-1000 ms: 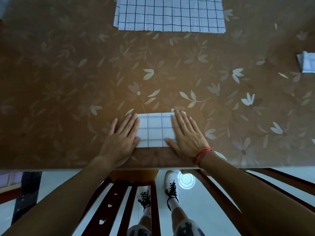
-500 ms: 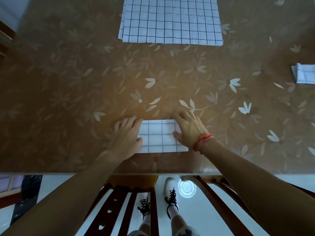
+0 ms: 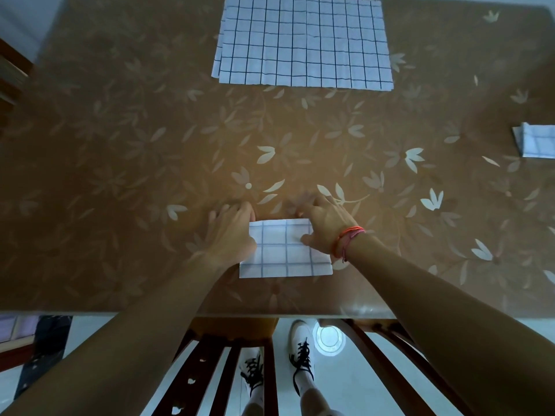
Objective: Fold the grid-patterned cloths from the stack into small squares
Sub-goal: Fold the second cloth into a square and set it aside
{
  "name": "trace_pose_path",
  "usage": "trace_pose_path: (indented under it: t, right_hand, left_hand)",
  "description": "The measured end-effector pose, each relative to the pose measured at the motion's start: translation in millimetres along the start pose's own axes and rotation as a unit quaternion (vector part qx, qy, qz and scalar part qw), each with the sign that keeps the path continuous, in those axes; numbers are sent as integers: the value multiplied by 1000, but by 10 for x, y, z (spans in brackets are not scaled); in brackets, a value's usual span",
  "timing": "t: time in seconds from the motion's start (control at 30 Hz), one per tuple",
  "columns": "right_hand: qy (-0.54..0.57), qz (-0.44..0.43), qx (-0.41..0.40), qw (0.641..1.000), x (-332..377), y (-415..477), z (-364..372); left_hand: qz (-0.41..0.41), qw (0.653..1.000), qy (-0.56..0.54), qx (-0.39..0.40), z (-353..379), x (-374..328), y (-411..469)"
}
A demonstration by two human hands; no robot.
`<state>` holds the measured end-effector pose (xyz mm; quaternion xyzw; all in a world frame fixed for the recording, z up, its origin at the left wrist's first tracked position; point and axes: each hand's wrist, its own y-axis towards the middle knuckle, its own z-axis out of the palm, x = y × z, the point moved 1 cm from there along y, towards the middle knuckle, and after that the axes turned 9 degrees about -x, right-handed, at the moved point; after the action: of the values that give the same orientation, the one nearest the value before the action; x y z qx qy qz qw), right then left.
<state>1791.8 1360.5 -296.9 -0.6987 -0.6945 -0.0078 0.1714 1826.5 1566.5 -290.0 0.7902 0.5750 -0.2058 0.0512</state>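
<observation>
A small folded grid-patterned cloth [image 3: 285, 256] lies near the front edge of the table. My left hand [image 3: 231, 235] covers its far left corner, thumb on top of the fabric. My right hand [image 3: 327, 226], with a red string at the wrist, covers the far right corner, also with its thumb on the cloth. The fingers of both hands curl past the far edge and are blurred. The stack of flat grid cloths [image 3: 303, 40] lies at the far middle of the table.
A folded grid cloth [image 3: 537, 142] sits at the right edge of the brown flower-patterned table [image 3: 120, 175]. A wooden chair back [image 3: 240, 361] and my shoes are below the front edge. Another wooden chair shows at the far left.
Both hands went from lying flat on the cloth to its far corners, fingers curling at the far edge. The camera tilted, so more of the stack shows.
</observation>
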Motion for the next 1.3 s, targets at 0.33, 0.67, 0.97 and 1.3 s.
trace_pose_path:
  t: [0.33, 0.67, 0.97, 1.3]
  right_hand:
    - [52, -7, 21, 998, 57, -27, -197]
    - [189, 129, -21, 973, -68, -310, -299]
    - [471, 374, -34, 798, -91, -892, -61]
    - [549, 402, -2, 733, -45, -1292, 189]
  left_hand:
    - [20, 989, -129, -64, -65, 10, -70]
    - [46, 974, -150, -163, -120, -102, -313]
    - [166, 982, -19, -84, 256, -232, -994]
    - [224, 968, 16, -108, 357, -259, -1074]
